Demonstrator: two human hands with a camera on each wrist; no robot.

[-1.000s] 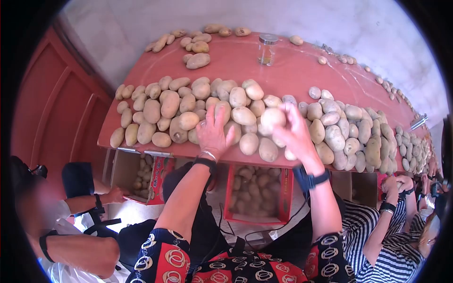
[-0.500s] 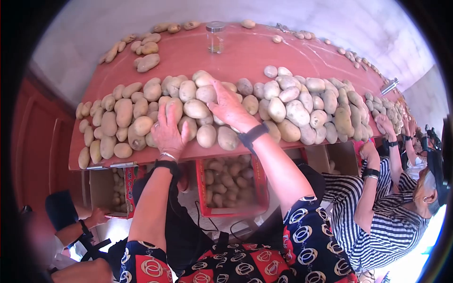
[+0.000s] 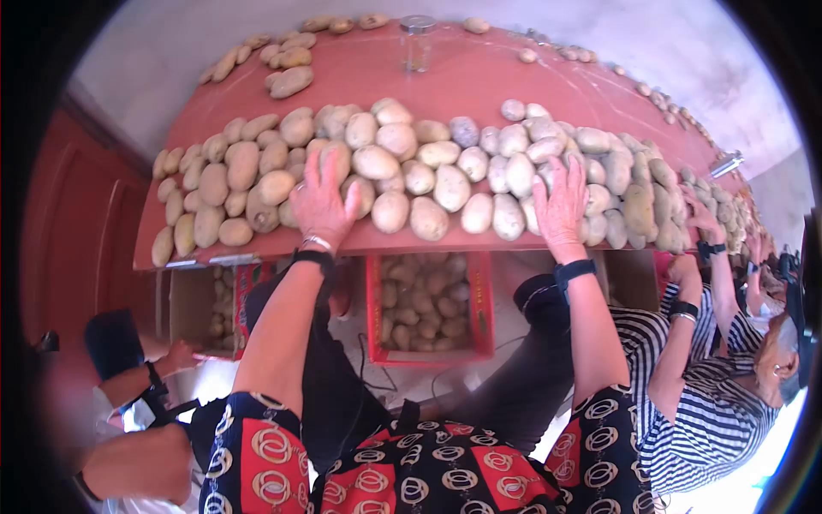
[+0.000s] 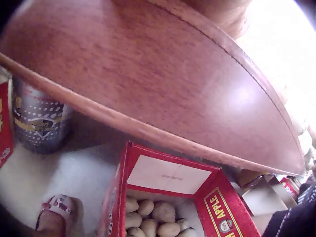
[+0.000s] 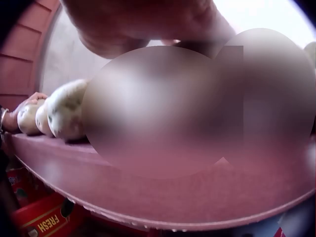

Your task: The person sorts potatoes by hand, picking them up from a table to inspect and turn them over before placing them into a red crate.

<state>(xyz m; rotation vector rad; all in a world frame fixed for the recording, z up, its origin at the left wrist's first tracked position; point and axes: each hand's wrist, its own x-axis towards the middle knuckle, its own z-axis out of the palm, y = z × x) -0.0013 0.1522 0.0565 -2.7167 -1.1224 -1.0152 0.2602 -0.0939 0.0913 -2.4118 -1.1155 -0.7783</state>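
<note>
A long band of potatoes (image 3: pixel 374 162) lies along the front part of a red table (image 3: pixel 479 68). My left hand (image 3: pixel 324 204) rests on potatoes left of the middle, fingers spread and pointing away from me. Farther right, my right hand (image 3: pixel 561 206) lies on the pile in the same way, its fingers extended over several potatoes. In the right wrist view, part of the right hand (image 5: pixel 153 24) is above large blurred shapes, with a greenish potato (image 5: pixel 66 109) to their left. The left wrist view shows the table's edge and a little of the left hand (image 4: pixel 217 12).
Below the table edge stands a red box (image 3: pixel 484 313) of potatoes, with cardboard boxes to both sides. A glass jar (image 3: pixel 417 47) and smaller potato groups (image 3: pixel 291 81) are at the back. People sit left and right; one wears a striped shirt (image 3: pixel 711 411).
My right hand has let go of the potato it held a second ago, reached toward the pile's middle, then moved right onto other potatoes. The left hand stays on the pile.
</note>
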